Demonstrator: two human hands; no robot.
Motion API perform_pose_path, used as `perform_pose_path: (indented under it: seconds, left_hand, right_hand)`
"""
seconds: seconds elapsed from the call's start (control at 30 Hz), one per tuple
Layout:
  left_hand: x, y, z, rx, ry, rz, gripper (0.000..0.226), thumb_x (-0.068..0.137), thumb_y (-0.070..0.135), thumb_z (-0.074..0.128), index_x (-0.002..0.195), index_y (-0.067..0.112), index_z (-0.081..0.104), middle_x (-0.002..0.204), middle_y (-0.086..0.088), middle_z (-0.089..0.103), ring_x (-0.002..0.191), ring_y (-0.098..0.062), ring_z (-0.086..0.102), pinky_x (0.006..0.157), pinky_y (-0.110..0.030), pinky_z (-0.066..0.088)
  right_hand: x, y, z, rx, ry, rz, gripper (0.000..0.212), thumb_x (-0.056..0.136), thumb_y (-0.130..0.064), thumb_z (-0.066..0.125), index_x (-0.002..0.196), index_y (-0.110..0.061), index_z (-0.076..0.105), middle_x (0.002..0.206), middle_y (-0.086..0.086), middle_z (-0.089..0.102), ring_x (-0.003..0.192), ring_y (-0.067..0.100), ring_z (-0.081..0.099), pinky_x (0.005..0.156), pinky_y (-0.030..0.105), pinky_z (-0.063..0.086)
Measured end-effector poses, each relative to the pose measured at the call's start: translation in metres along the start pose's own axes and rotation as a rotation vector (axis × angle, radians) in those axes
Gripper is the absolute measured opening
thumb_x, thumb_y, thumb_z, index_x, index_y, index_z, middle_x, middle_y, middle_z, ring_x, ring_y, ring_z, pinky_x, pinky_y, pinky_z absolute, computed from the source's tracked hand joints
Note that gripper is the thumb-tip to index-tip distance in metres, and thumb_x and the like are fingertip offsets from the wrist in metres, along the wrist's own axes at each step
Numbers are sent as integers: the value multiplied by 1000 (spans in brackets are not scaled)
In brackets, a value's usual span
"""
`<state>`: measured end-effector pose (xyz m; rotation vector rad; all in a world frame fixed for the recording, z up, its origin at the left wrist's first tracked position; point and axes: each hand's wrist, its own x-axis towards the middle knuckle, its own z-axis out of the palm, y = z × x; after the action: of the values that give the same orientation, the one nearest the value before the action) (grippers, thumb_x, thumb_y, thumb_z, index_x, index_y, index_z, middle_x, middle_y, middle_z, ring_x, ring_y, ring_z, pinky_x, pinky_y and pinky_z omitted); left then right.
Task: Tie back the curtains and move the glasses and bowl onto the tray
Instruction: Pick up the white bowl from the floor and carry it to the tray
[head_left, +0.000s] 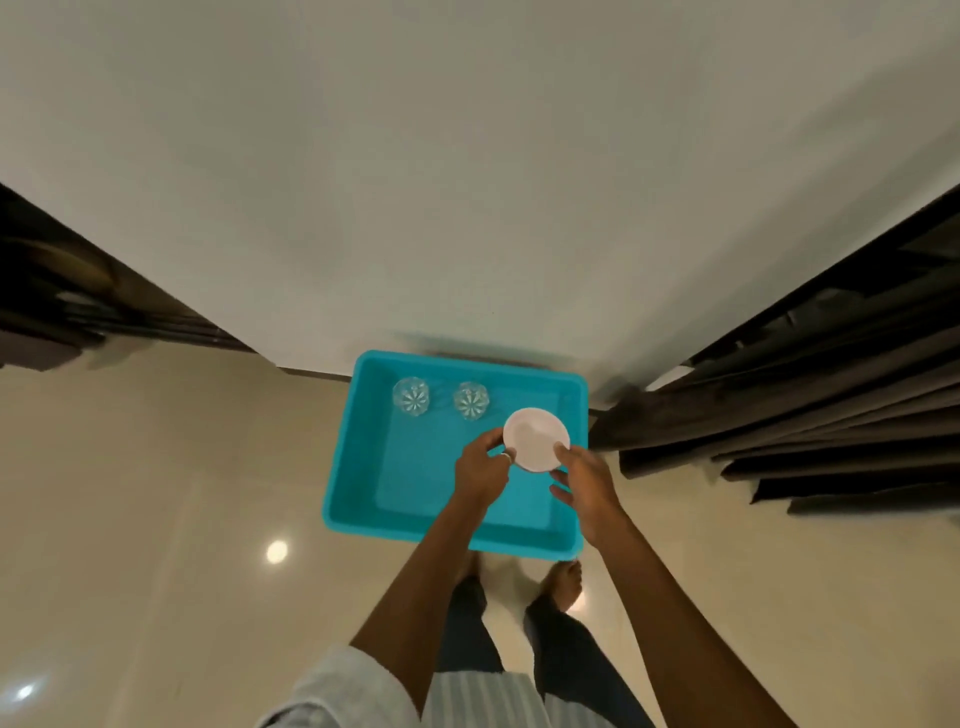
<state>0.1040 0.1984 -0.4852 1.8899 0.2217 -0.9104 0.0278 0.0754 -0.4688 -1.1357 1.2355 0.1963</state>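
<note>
The left hand (480, 465) pinches the near left rim of a small white bowl (535, 439), thumb and fingers curled onto its edge, with a ring showing on one finger. The right hand (584, 480) grasps the same bowl from its near right side, thumb on the rim and the other fingers reaching below it. So held, the bowl sits level over the right half of a teal tray (415, 467), inside its walls; whether its base touches the tray's bottom cannot be told. Two clear cut glasses stand upright in the tray's far left part, side by side but apart: one glass (411, 396) near the far left corner, the second glass (471, 400) just right of it, near the bowl but not touching it. The tray lies on a glossy beige floor (156, 493), its far edge against a white wall (467, 182). The person's bare feet (566, 582) stand just at the tray's near edge. Dark folded curtain (805, 405) hangs close beside the tray's right far corner, and another dark curtain (62, 312) hangs well off to the tray's left.
</note>
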Motion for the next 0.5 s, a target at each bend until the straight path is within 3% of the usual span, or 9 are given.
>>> perform_pose_path:
  seconds: [0.13,0.33,0.5]
  left_hand:
    - [29,-10,4,60,-33,-19,39,97,11,58,136,14,61,136,-4,63,122,-27,59,103,-50,51]
    - [74,-29,17,72,-62,-97,39,95,6,54,133,12,61,131,-7,65,88,-22,63,95,-50,56]
    - [109,-39,24,59,-97,-144,40,98,9,47,136,13,58,132,-9,63,108,-28,65,91,-43,58]
  right_hand:
    - [28,5,6,-101,30,22,32,102,-36,59,127,-17,55,127,6,63,115,25,63,104,44,53]
    - [90,12,21,-301,101,31,26,96,-26,58,118,-11,61,107,10,64,98,27,64,96,49,57]
    - [135,18,26,-378,113,23,36,92,-22,59,125,-9,62,111,11,64,101,31,65,93,50,58]
